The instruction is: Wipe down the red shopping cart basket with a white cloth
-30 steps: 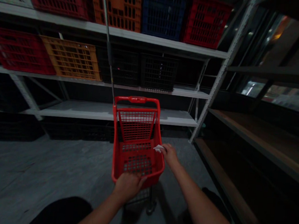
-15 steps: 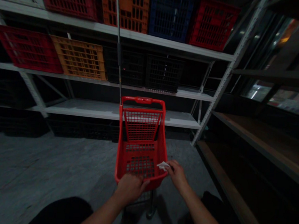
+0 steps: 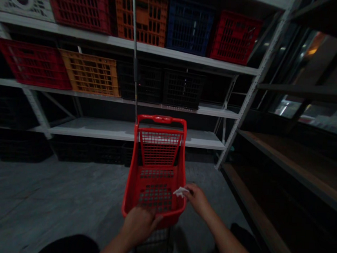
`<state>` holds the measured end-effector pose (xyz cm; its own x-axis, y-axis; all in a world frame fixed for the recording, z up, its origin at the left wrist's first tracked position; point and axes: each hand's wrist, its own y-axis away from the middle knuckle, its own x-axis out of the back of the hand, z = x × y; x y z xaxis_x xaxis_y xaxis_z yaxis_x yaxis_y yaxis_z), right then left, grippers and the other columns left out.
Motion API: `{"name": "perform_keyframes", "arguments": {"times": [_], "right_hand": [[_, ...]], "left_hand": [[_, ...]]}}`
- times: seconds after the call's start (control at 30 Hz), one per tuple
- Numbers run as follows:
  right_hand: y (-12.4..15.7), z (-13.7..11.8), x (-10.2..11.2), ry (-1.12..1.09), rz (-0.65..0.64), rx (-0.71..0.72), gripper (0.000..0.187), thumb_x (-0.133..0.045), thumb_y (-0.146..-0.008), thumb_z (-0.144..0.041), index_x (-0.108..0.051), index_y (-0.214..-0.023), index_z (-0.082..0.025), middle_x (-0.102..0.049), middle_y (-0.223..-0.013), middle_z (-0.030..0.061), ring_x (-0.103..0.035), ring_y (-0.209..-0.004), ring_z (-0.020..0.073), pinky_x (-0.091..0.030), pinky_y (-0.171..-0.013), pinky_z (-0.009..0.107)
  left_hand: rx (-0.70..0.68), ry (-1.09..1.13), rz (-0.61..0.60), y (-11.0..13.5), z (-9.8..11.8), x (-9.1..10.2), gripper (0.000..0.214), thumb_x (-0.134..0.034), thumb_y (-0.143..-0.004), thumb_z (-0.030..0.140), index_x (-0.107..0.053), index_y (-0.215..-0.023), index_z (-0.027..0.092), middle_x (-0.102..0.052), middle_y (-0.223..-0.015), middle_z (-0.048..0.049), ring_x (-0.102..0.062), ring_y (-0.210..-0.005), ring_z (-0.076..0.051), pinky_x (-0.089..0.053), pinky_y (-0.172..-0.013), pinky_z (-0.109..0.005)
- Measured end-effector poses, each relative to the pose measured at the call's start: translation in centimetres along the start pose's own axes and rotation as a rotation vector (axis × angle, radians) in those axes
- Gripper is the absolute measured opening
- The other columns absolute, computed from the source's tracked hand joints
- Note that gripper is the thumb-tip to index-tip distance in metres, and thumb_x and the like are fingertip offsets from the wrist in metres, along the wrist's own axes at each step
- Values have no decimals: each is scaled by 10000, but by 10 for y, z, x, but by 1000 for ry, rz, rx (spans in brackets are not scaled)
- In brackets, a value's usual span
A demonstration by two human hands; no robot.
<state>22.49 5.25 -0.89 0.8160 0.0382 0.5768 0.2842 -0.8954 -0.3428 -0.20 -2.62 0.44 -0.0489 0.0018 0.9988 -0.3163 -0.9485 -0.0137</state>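
Observation:
A red plastic shopping cart (image 3: pixel 157 161) stands on the concrete floor in front of me, its handle at the far end. My left hand (image 3: pixel 138 225) is closed over the cart's near rim. My right hand (image 3: pixel 198 198) is at the cart's right rim, pinching a small white crumpled cloth (image 3: pixel 181 191) against the edge. The cart's basket looks empty inside.
Metal shelving (image 3: pixel 135 100) behind the cart carries red, orange, blue and black plastic crates (image 3: pixel 90 73). A thin pole (image 3: pixel 135 60) rises behind the cart's handle. Dark wooden shelves (image 3: pixel 297 169) run along the right. Grey floor (image 3: pixel 47 198) spreads to the left.
My right hand with the white cloth slid back along the cart's right rim toward me, from the middle to nearer the front. My left hand kept its hold on the near rim.

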Motion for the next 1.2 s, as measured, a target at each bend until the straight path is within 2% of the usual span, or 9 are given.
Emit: {"name": "perform_keyframes", "arguments": {"times": [0.2,0.3,0.4,0.5,0.6,0.7,0.93,1.03,1.2], "right_hand": [[-83,-7,9,286,148,-13,166,-507,-754,-117,-650,-808,-180,-566,-741,23,-515,-743,144,-367,-677,211],[-100,-5,8,301,167,-35,167,-500,-752,-115,-647,-807,-173,-566,-750,30,-512,-739,148,-365,-675,215],[-78,-10,-1,286,171,-24,167,-489,-763,-125,-642,-808,-176,-573,-765,35,-517,-748,152,-372,-689,225],[-40,-22,-15,189,154,13,168,-476,-781,-147,-632,-829,-186,-583,-788,32,-532,-761,149,-386,-707,228],[-12,-35,-28,111,107,18,145,-493,-772,-154,-628,-810,-192,-586,-782,20,-542,-746,140,-395,-693,221],[-12,-40,-32,118,85,14,135,-509,-760,-143,-631,-793,-190,-578,-758,17,-542,-724,134,-394,-670,211],[-70,-30,-15,289,188,-20,160,-494,-768,-116,-633,-809,-184,-567,-799,39,-525,-770,148,-388,-704,227],[-57,-36,-26,304,152,-4,159,-501,-770,-116,-633,-808,-194,-564,-811,40,-528,-777,150,-393,-711,230],[-23,-43,-38,247,-44,201,148,-519,-779,-136,-630,-828,-221,-577,-823,15,-532,-794,133,-396,-714,211]], "left_hand": [[-26,-12,-14,21,-15,1,590,-168,-825,560,-625,-800,188,-669,-772,-85,-619,-740,-204,-446,-671,-311],[0,10,-20,28,-24,5,552,-222,-810,579,-624,-778,201,-668,-772,-70,-615,-749,-208,-441,-669,-315],[91,33,40,26,-19,12,528,-231,-831,532,-624,-758,189,-667,-784,-79,-609,-784,-202,-427,-741,-333],[157,113,119,12,8,17,503,-217,-848,500,-590,-910,169,-663,-846,-102,-613,-812,-204,-431,-756,-335],[219,199,78,-5,42,13,480,-265,-837,500,-514,-1058,154,-669,-798,-104,-635,-738,-222,-463,-628,-315],[223,131,55,-14,62,3,452,-282,-859,397,-454,-1147,94,-664,-760,-134,-640,-718,-243,-470,-598,-323],[165,73,43,-15,49,-3,392,-188,-884,253,-485,-1073,82,-648,-675,-135,-647,-669,-221,-462,-551,-279],[143,72,42,-18,43,-2,400,-173,-885,254,-477,-1084,87,-650,-686,-129,-646,-686,-223,-467,-564,-289],[137,42,74,-18,37,-7,430,-164,-888,265,-448,-1155,83,-649,-747,-147,-639,-720,-214,-467,-617,-300]]}}
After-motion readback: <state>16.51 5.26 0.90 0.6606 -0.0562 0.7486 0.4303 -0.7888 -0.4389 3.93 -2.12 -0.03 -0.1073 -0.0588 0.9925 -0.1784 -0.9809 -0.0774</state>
